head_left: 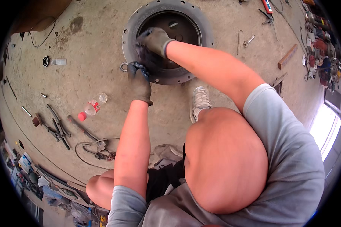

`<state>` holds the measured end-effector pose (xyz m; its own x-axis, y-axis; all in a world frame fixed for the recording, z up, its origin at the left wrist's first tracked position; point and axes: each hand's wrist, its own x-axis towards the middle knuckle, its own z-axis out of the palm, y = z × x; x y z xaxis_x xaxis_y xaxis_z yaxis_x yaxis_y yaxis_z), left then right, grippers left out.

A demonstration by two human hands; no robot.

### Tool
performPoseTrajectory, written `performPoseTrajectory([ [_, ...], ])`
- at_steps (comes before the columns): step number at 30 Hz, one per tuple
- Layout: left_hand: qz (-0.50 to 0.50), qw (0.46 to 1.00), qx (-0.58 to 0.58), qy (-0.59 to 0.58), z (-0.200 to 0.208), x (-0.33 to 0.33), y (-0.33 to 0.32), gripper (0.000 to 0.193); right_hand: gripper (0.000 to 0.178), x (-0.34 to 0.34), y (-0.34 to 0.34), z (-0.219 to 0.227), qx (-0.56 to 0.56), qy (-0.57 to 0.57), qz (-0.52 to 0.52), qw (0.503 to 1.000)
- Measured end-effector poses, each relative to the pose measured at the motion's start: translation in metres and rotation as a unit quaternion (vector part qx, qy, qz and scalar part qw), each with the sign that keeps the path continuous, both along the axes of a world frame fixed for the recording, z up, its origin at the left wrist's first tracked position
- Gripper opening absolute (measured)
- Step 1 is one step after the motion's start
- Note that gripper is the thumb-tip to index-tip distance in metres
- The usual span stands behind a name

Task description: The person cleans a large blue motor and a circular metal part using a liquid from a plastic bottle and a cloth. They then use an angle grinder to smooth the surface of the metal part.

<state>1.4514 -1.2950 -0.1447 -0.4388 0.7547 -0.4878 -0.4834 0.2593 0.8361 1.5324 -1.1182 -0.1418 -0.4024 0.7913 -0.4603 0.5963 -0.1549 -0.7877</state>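
Note:
A big round metal housing (pixel 131 28) with a bolt-holed flange lies on the concrete floor in front of me. My left hand (pixel 139 79), in a dark work glove, is closed over the flange's near left edge, beside a metal eye ring (pixel 123 67). Over the left inner wall of the housing is my right hand (pixel 155 39), gloved too, fingers curled. Something dark and blurred hangs below that hand, perhaps a rag; I cannot make out its kind.
Left of me lie a plastic bottle (pixel 93 107) with a red cap, a bearing (pixel 46 61), pliers-like tools (pixel 58 126) and a hammer (pixel 81 126). To the right are a wrench (pixel 248 41), a caulking gun (pixel 268 16) and a wood block (pixel 288 56). Clutter lines both sides.

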Motion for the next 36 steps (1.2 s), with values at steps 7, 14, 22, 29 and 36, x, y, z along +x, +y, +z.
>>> performPoseTrajectory([
  [7,-0.041,0.998,0.008,0.048,0.001,0.009,0.004,0.021,0.028,-0.003,-0.006,-0.02,0.02,0.057,-0.149,0.987],
  [14,-0.032,0.999,0.023,0.033,-0.007,-0.004,-0.001,0.028,0.037,0.038,-0.056,0.022,0.086,-0.034,0.138,0.986],
  [22,-0.015,0.998,-0.008,0.059,0.004,0.007,0.008,0.027,0.031,0.008,-0.007,-0.001,0.065,-0.053,0.125,0.989],
  [29,0.018,0.998,-0.048,0.03,0.006,-0.02,-0.016,0.014,0.029,-0.016,0.027,0.018,0.233,-0.351,0.231,0.877],
  [36,-0.007,1.0,-0.023,-0.005,-0.009,-0.002,-0.001,0.015,0.02,-0.01,0.027,-0.019,-0.05,0.16,-0.345,0.924],
])
